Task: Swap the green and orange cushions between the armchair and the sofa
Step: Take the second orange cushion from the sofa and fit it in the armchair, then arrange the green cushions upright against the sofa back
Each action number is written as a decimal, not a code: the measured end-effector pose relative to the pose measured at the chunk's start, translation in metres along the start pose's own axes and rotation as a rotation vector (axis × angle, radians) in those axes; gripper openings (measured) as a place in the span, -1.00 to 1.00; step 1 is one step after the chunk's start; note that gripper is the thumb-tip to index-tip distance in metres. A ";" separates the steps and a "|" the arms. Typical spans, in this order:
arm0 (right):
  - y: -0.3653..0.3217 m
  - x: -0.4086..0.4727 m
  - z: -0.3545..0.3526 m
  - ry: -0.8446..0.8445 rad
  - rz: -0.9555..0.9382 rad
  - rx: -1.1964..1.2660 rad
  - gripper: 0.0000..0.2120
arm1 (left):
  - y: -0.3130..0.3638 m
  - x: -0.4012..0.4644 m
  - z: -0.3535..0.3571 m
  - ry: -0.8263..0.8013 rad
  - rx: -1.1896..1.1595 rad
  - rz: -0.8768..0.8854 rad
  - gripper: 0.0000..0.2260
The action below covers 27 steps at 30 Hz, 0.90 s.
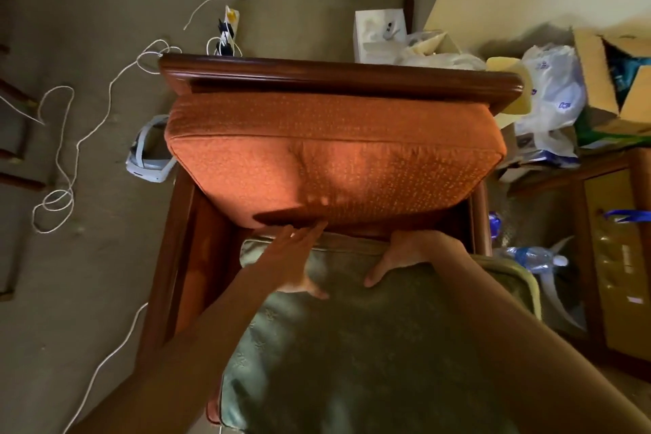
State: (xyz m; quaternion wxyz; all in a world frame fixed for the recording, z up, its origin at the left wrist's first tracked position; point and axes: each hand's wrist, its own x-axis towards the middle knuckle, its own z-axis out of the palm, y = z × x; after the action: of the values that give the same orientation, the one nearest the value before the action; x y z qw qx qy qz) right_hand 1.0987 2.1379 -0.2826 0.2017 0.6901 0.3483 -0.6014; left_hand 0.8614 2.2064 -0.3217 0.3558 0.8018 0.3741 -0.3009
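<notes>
From the head view, a pale green patterned fabric cushion lies on the seat of the dark wooden armchair, below its orange dotted back cushion. The left hand rests flat, fingers straight, on the green cushion; the right hand grips its far edge.

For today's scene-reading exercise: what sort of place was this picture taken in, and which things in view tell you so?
Probably a lived-in room of a home, likely a living room: a wooden armchair with an orange cushion, carpeted floor, and clutter of cardboard box and plastic bags by the wall.
</notes>
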 end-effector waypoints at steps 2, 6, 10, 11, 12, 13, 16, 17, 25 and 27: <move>0.009 -0.017 0.022 0.044 -0.015 -0.016 0.00 | 0.012 -0.011 -0.007 0.024 0.127 -0.003 0.22; 0.033 -0.065 0.065 0.223 -0.135 -0.086 -0.07 | 0.044 -0.049 -0.033 -0.077 0.132 -0.018 0.11; 0.045 -0.129 0.106 0.334 -0.225 -0.076 -0.06 | 0.059 -0.095 -0.037 -0.044 0.337 0.170 0.14; 0.047 -0.146 0.117 0.372 -0.233 -0.078 -0.08 | 0.063 -0.110 -0.038 -0.034 0.330 0.208 0.06; 0.048 -0.165 0.127 0.408 -0.233 -0.069 -0.12 | 0.071 -0.128 -0.040 -0.017 0.325 0.239 0.02; 0.050 -0.186 0.140 0.441 -0.232 -0.054 -0.16 | 0.079 -0.145 -0.040 -0.004 0.338 0.263 0.04; 0.058 -0.245 0.182 0.520 -0.209 -0.055 -0.17 | 0.104 -0.195 -0.035 0.049 0.485 0.434 0.16; 0.062 -0.263 0.202 0.557 -0.188 -0.078 -0.12 | 0.112 -0.210 -0.028 0.077 0.536 0.507 0.14; 0.124 -0.369 0.356 0.913 -0.012 0.007 -0.02 | 0.199 -0.300 0.034 0.175 0.671 0.929 0.02; 0.142 -0.393 0.387 0.971 0.038 0.050 0.00 | 0.228 -0.323 0.044 0.166 0.718 0.991 -0.01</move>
State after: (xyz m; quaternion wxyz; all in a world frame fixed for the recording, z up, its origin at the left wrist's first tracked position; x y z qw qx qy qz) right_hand 0.9214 1.6784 0.0037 0.0102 0.9018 0.3750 -0.2145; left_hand 0.8630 1.9405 -0.0260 0.1309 0.9707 -0.1413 -0.1438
